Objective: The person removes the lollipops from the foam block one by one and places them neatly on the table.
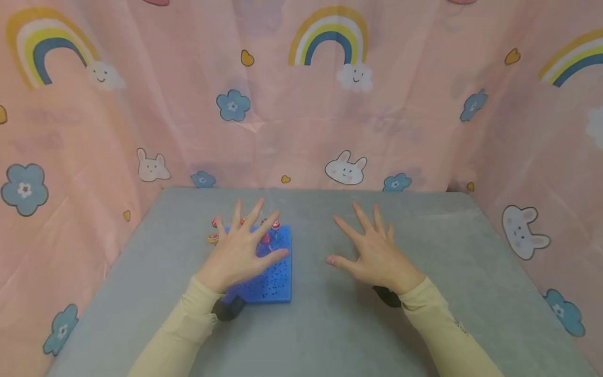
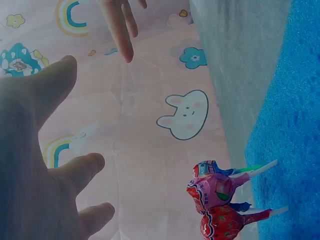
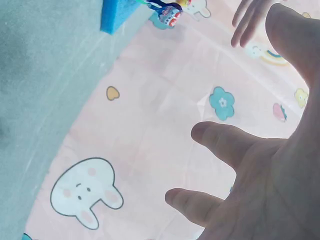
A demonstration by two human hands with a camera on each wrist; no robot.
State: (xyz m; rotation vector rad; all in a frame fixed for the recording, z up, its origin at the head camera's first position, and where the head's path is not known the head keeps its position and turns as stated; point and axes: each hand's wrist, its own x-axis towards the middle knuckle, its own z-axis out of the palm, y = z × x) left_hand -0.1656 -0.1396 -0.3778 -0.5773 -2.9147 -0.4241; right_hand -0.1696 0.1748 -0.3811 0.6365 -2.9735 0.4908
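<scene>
My left hand is held with spread fingers above a blue foam block, hiding part of it. Several wrapped lollipops stand by their sticks in the block; a red-and-white one shows just past the index finger. In the left wrist view a purple lollipop and a red lollipop have their white sticks in the foam. To the right, my right hand hovers over the grey table, fingers spread and holding nothing. A blue-wrapped lollipop appears at the top of the right wrist view, well apart from that hand.
The grey table reaches back to a pink curtain printed with rainbows, rabbits and flowers, which encloses the back and both sides. Dark wrist-camera parts hang below the left wrist, close to the block's front edge.
</scene>
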